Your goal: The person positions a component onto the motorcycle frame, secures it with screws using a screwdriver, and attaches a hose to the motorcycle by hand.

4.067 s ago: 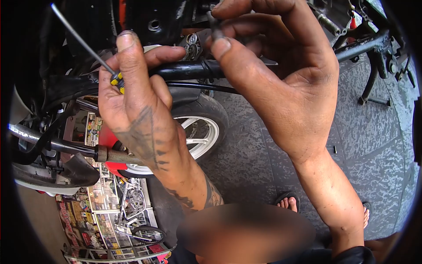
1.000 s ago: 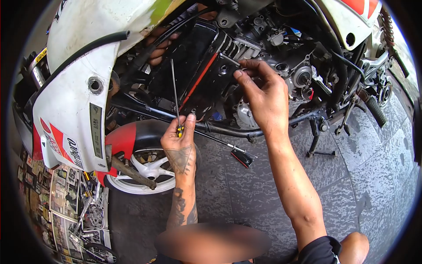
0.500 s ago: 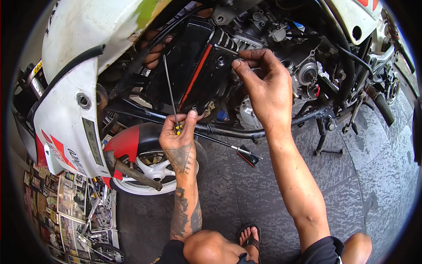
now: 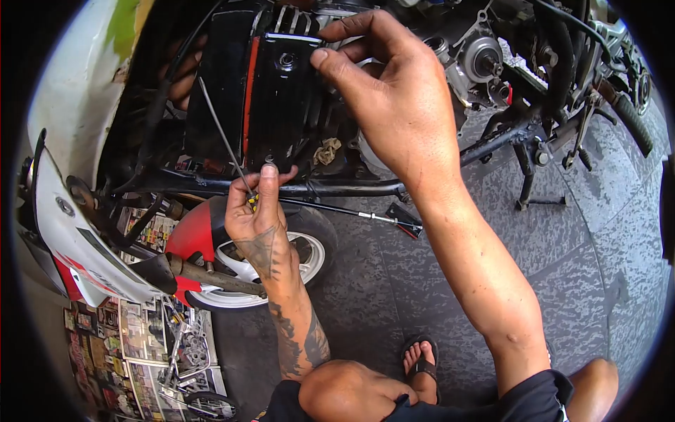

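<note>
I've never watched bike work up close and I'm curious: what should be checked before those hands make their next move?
1. Screwdriver held in the left hand: ok.
2. Right hand at the black panel's upper corner: ok.
3. Screwdriver on the panel's round upper fitting: not ok, it points away from it.
4. Panel fixed firmly: cannot tell.
5. Other person's fingers clear of the screwdriver: cannot tell; they look close in this view.

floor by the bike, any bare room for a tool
Bare: the mottled grey floor between black front tyre, right forearm and black-sandalled foot; another patch lies right of that forearm. Crowded: around the black tubular frame and grey metal engine.
</note>
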Tool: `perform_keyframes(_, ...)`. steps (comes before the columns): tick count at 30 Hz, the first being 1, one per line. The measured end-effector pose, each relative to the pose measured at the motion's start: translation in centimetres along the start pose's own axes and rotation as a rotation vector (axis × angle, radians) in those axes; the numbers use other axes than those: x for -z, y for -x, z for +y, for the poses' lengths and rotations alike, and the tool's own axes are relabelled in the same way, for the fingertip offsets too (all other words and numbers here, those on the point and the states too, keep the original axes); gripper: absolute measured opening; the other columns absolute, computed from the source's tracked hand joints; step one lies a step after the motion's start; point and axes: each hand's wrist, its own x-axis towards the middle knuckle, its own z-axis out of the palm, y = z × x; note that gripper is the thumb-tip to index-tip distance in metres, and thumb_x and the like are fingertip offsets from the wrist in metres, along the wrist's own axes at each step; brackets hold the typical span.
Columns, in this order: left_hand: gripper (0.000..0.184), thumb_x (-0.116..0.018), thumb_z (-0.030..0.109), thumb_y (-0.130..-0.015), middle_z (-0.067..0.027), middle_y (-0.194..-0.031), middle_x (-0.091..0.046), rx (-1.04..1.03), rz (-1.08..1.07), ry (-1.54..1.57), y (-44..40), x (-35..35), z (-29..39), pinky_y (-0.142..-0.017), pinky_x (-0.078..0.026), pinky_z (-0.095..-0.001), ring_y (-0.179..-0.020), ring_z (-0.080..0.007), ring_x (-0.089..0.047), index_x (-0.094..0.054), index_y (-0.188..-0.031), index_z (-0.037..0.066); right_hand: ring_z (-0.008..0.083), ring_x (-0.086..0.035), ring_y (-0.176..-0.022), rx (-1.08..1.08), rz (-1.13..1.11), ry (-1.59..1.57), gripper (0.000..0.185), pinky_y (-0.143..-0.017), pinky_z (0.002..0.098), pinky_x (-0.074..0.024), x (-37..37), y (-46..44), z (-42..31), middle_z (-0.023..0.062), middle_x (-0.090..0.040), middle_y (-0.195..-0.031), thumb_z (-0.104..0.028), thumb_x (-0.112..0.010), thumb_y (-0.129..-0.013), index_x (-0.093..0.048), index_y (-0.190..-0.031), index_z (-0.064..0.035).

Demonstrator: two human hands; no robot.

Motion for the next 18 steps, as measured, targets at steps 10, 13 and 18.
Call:
perform_keyframes(10, 0.02, -0.067, 0.021, -0.089, -0.0175, -0.082, -0.07, -0.08, -0.027, -0.028, 0.1, -0.1, -0.1, -0.031, -0.013, -0.0186, -0.032, 0.0008, -0.026, -0.052, -0.087, 0.007, 0.0089, -0.054, -0.065, -0.409, -0.139, 0.118, 0.018, -0.06, 0.0242, -0.0448, 1.5, -1.5, -4.5, 0.0042, -0.062, -0.073, -0.01, -0.068, -0.082, -0.062, -0.093, 0.002)
perform_keyframes(13, 0.015, -0.066, 0.008, -0.088, -0.01, -0.079, -0.062, -0.033, 0.01, 0.105, 0.0, -0.3, 0.5, -0.077, -0.053, -0.0287, -0.074, -0.0157, -0.064, -0.054, -0.085, 0.0, 0.009, -0.055, -0.065, -0.24, -0.073, 0.147, 0.018, -0.06, 0.0242, -0.0446, 0.6, -0.5, -3.4, 0.0045, -0.061, -0.073, -0.011, -0.068, -0.082, -0.062, -0.093, 0.0024)
perform_keyframes(18, 0.015, -0.066, 0.008, -0.088, -0.0095, -0.078, -0.061, -0.047, 0.001, 0.073, -0.2, -0.2, 0.1, -0.08, -0.055, -0.032, -0.073, -0.0162, -0.064, -0.054, -0.085, -0.001, 0.0096, -0.055, -0.066, -0.099, -0.004, 0.159, 0.018, -0.06, 0.0244, -0.0445, 0.2, 0.1, -3.2, 0.0053, -0.062, -0.073, -0.011, -0.069, -0.083, -0.062, -0.093, 0.0023)
